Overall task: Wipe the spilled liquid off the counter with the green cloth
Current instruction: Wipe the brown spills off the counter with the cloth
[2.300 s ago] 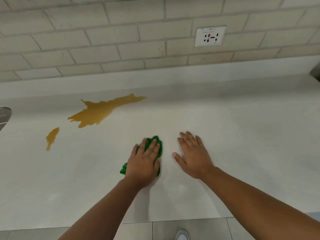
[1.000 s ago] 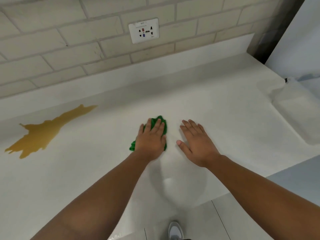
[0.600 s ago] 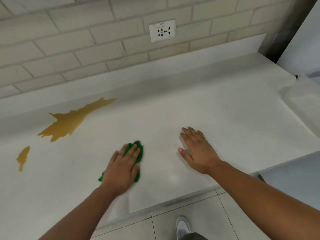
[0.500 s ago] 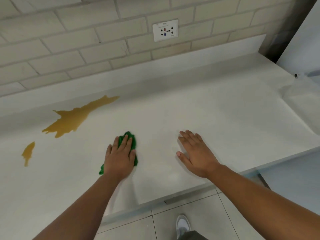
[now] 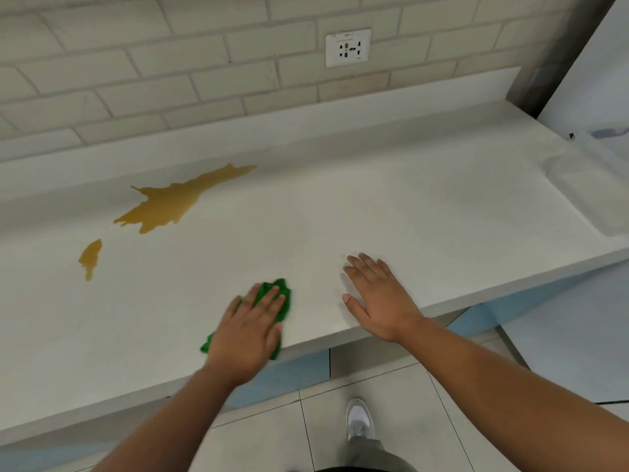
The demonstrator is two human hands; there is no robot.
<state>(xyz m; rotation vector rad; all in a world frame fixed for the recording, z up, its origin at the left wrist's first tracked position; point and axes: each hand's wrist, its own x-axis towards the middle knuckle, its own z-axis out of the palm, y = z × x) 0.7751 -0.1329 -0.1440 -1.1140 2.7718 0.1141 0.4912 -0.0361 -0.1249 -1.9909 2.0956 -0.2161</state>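
two spills (image 5: pixel 170 202), wall socket (image 5: pixel 348 48) behind

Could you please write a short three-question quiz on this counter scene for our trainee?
1. True or false: the green cloth is touching the large brown spill.
2. Which hand presses on the cloth? A) left hand B) right hand C) both
3. Fill in: how many separate brown patches lie on the counter?

Key:
1. False. The cloth lies near the counter's front edge, apart from the spill.
2. A. The left hand lies flat on the cloth; the right hand rests bare on the counter beside it.
3. Two: the large spill and a small patch to its left.
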